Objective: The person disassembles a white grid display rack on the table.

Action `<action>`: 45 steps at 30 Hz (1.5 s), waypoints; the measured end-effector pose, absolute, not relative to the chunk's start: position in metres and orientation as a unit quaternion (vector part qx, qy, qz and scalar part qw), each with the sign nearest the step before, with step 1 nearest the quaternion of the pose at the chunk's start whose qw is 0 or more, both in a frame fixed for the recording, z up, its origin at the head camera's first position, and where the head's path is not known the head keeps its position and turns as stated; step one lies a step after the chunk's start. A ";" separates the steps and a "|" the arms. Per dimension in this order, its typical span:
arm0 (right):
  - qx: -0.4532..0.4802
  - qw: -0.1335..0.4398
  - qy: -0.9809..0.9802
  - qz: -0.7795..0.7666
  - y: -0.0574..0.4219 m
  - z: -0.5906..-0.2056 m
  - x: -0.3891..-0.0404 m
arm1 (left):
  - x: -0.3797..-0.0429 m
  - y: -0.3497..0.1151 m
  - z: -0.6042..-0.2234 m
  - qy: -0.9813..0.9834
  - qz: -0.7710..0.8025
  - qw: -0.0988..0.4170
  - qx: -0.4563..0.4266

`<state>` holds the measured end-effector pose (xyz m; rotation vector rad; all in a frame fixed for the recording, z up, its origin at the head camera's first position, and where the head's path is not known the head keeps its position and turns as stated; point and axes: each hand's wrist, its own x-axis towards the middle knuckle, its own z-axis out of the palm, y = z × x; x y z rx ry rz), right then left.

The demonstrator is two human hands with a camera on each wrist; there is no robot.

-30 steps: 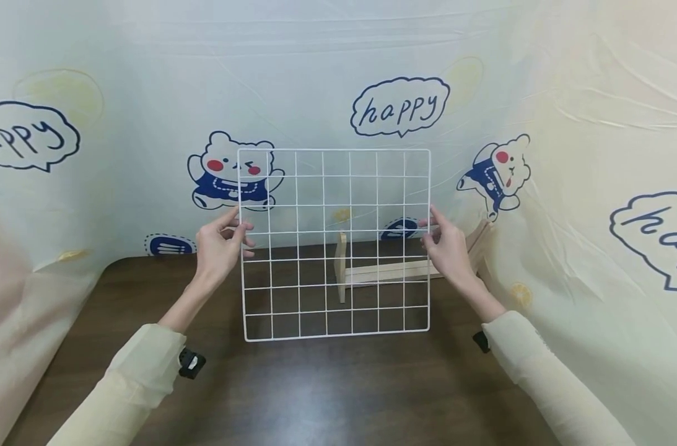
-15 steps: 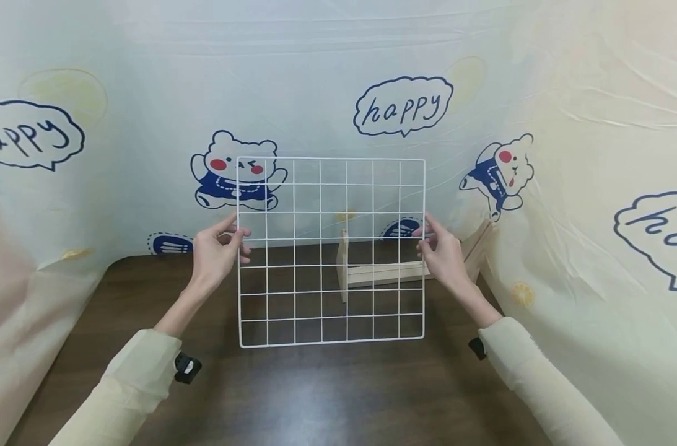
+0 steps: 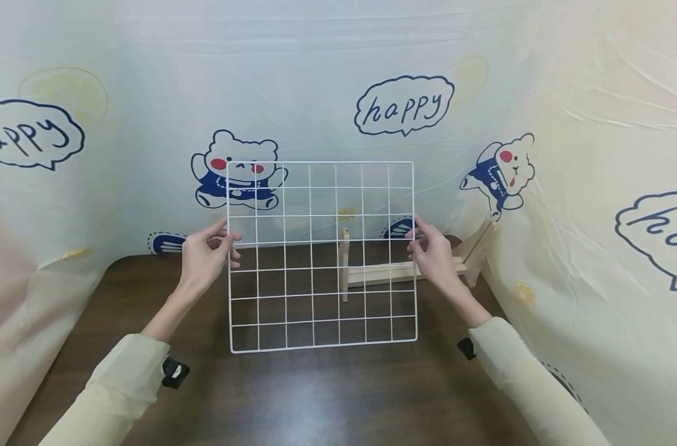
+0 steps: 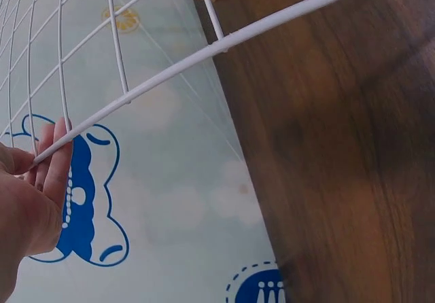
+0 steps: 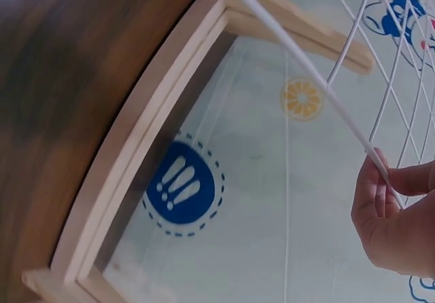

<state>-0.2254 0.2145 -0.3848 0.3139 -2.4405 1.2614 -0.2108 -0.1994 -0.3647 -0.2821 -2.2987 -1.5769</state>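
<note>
A white wire grid panel (image 3: pixel 312 268) stands upright in the air over the brown table, held by both hands at its side edges. My left hand (image 3: pixel 203 257) pinches its left edge rod between thumb and fingers, as the left wrist view of that hand (image 4: pixel 34 201) also shows. On the opposite edge, my right hand (image 3: pixel 434 255) pinches the rod about midway up. In the right wrist view, this hand (image 5: pixel 394 228) has thumb and fingers on either side of the rod. The panel's lower edge hangs in front of the tabletop.
Behind the panel, a pale wooden stand (image 3: pixel 379 272) with a long rail between two end pieces lies at the back right of the table (image 3: pixel 316 396). A printed curtain (image 3: pixel 316 74) hangs close behind the table and along both sides.
Both hands have lowered the grid panel somewhat and shifted it to the left. More of the wooden stand's right end shows now. The grip on both edges is the same.
</note>
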 end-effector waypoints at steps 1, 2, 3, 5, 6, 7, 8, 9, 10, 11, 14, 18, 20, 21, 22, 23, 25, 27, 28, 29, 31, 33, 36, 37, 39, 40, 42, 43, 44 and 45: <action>0.109 0.185 -0.866 0.451 0.212 -0.385 -0.226 | -0.213 -0.203 -0.369 -0.810 -0.552 0.170 -0.099; 0.107 0.183 -0.865 0.455 0.211 -0.385 -0.226 | -0.215 -0.206 -0.373 -0.813 -0.548 0.173 -0.096; 0.106 0.182 -0.864 0.457 0.209 -0.386 -0.226 | -0.217 -0.209 -0.377 -0.814 -0.547 0.174 -0.093; 0.105 0.182 -0.863 0.459 0.206 -0.388 -0.226 | -0.220 -0.214 -0.383 -0.813 -0.547 0.175 -0.093; 0.104 0.182 -0.862 0.462 0.204 -0.389 -0.227 | -0.221 -0.216 -0.385 -0.813 -0.547 0.176 -0.091; 0.105 0.182 -0.861 0.464 0.203 -0.391 -0.227 | -0.218 -0.216 -0.383 -0.812 -0.548 0.176 -0.091; 0.105 0.183 -0.859 0.467 0.201 -0.392 -0.227 | -0.215 -0.215 -0.380 -0.812 -0.549 0.175 -0.091; 0.104 0.182 -0.857 0.470 0.200 -0.393 -0.227 | -0.211 -0.214 -0.377 -0.812 -0.550 0.174 -0.091; 0.102 0.179 -0.856 0.474 0.198 -0.394 -0.228 | -0.208 -0.214 -0.374 -0.813 -0.549 0.173 -0.091; 0.101 0.175 -0.854 0.479 0.197 -0.395 -0.228 | -0.205 -0.213 -0.371 -0.814 -0.548 0.172 -0.089; 0.096 0.162 -0.849 0.493 0.194 -0.398 -0.228 | -0.200 -0.214 -0.367 -0.817 -0.545 0.167 -0.085; 0.092 0.146 -0.838 0.517 0.191 -0.400 -0.229 | -0.200 -0.219 -0.370 -0.816 -0.548 0.165 -0.080; 0.090 0.138 -0.832 0.530 0.190 -0.400 -0.229 | -0.204 -0.222 -0.375 -0.814 -0.551 0.165 -0.079; 0.089 0.132 -0.829 0.535 0.190 -0.400 -0.230 | -0.206 -0.224 -0.379 -0.814 -0.551 0.164 -0.080; 0.086 0.127 -0.827 0.540 0.189 -0.400 -0.230 | -0.209 -0.227 -0.383 -0.814 -0.552 0.163 -0.080; 0.084 0.122 -0.826 0.543 0.189 -0.400 -0.230 | -0.211 -0.229 -0.387 -0.813 -0.553 0.162 -0.080; 0.080 0.113 -0.825 0.548 0.188 -0.399 -0.230 | -0.215 -0.233 -0.393 -0.817 -0.549 0.160 -0.075; 0.077 0.108 -0.826 0.548 0.187 -0.399 -0.230 | -0.218 -0.236 -0.397 -0.823 -0.541 0.156 -0.074; 0.075 0.106 -0.827 0.547 0.187 -0.399 -0.230 | -0.219 -0.238 -0.398 -0.824 -0.541 0.152 -0.076; 0.076 0.106 -0.829 0.544 0.186 -0.400 -0.230 | -0.219 -0.239 -0.399 -0.824 -0.541 0.149 -0.078; 0.076 0.106 -0.831 0.541 0.186 -0.401 -0.231 | -0.220 -0.241 -0.400 -0.825 -0.541 0.140 -0.085; 0.074 0.108 -0.834 0.536 0.185 -0.402 -0.230 | -0.220 -0.243 -0.400 -0.824 -0.544 0.131 -0.092; 0.078 0.116 -0.837 0.529 0.185 -0.404 -0.230 | -0.220 -0.246 -0.401 -0.827 -0.539 0.129 -0.096; 0.078 0.119 -0.839 0.525 0.184 -0.404 -0.229 | -0.220 -0.246 -0.401 -0.828 -0.536 0.130 -0.097; 0.079 0.127 -0.842 0.519 0.183 -0.406 -0.228 | -0.219 -0.247 -0.402 -0.832 -0.530 0.134 -0.097; 0.081 0.134 -0.842 0.516 0.183 -0.407 -0.228 | -0.219 -0.248 -0.402 -0.833 -0.528 0.137 -0.097; 0.080 0.146 -0.841 0.515 0.180 -0.408 -0.227 | -0.219 -0.248 -0.403 -0.834 -0.524 0.146 -0.097; 0.079 0.151 -0.839 0.516 0.178 -0.409 -0.227 | -0.218 -0.249 -0.403 -0.834 -0.522 0.151 -0.096; 0.080 0.156 -0.837 0.517 0.176 -0.409 -0.227 | -0.218 -0.250 -0.403 -0.835 -0.519 0.156 -0.095; 0.081 0.161 -0.835 0.519 0.174 -0.410 -0.227 | -0.217 -0.251 -0.403 -0.837 -0.515 0.161 -0.094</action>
